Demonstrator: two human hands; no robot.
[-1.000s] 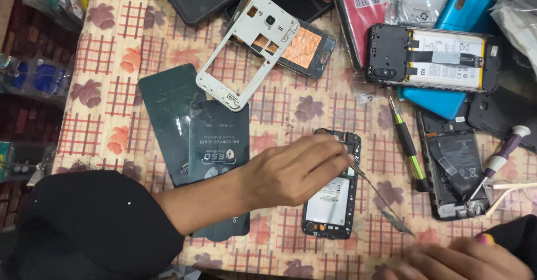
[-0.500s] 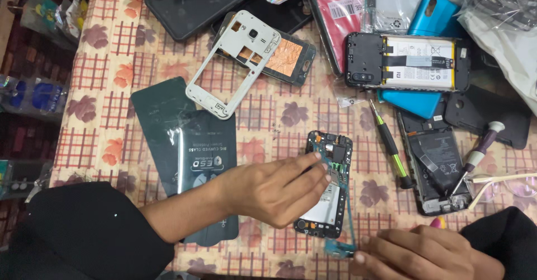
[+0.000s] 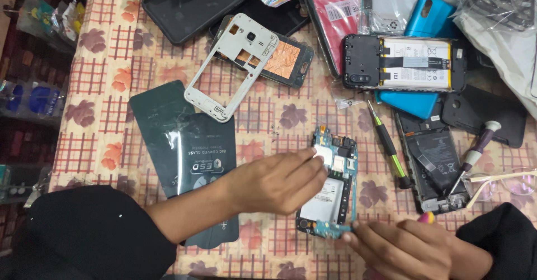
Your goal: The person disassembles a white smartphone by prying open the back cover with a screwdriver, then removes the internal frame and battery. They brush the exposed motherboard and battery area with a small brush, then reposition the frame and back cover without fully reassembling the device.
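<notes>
An opened phone (image 3: pixel 331 188) with its circuit board and white battery bared lies on the checked tablecloth (image 3: pixel 257 118). My left hand (image 3: pixel 277 180) rests on its left side, fingertips touching the upper part of the board. My right hand (image 3: pixel 405 246) is at the phone's bottom right corner, fingers closed; a small pink tip shows above the knuckles, so it seems to hold a thin tool, mostly hidden. Both arms wear black sleeves.
Dark protector packets (image 3: pixel 187 146) lie left of the phone. A white phone frame (image 3: pixel 230 65) sits above. A green-black screwdriver (image 3: pixel 387 145) and a second screwdriver (image 3: pixel 475 154) lie right, beside another opened phone (image 3: pixel 430 165), a battery-bared phone (image 3: pixel 405 62), several cases, and spectacles (image 3: pixel 506 182).
The view shifted, so the phone sits lower and more central. My left hand slid down along the phone. My right hand came up from the bottom edge to the phone's lower corner.
</notes>
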